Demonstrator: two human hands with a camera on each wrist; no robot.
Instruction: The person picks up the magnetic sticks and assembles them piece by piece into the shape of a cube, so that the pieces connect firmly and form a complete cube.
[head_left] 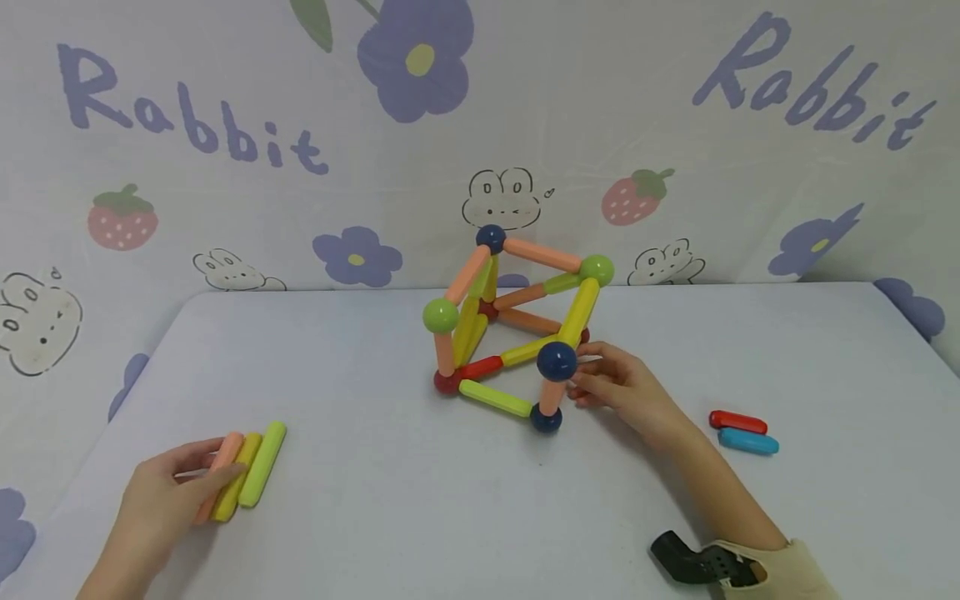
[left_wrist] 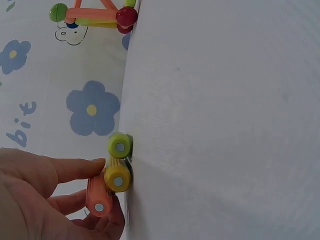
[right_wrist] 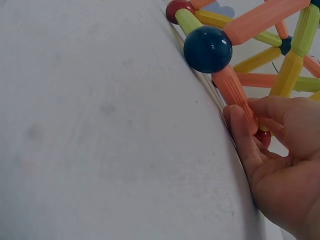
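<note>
My left hand (head_left: 161, 487) grips an orange stick (left_wrist: 99, 197), fingers curled beneath it and the thumb across at the yellow stick (left_wrist: 118, 179). A lime-green stick (head_left: 263, 464) lies beside the yellow one. These magnetic sticks show round metal ends in the left wrist view. My right hand (head_left: 626, 392) is at the right side of a frame built of sticks and balls. In the right wrist view its thumb and fingers pinch the lower end of an orange stick (right_wrist: 235, 90), which runs from a dark blue ball (right_wrist: 207, 49) towards a red ball (right_wrist: 263, 137) partly hidden by the fingers.
Right of the frame, a red stick (head_left: 738, 422) and a blue stick (head_left: 748, 442) lie side by side on the white table (head_left: 390, 517). A printed cloth (head_left: 247, 208) hangs behind. The right wrist wears a black strap (head_left: 693, 562).
</note>
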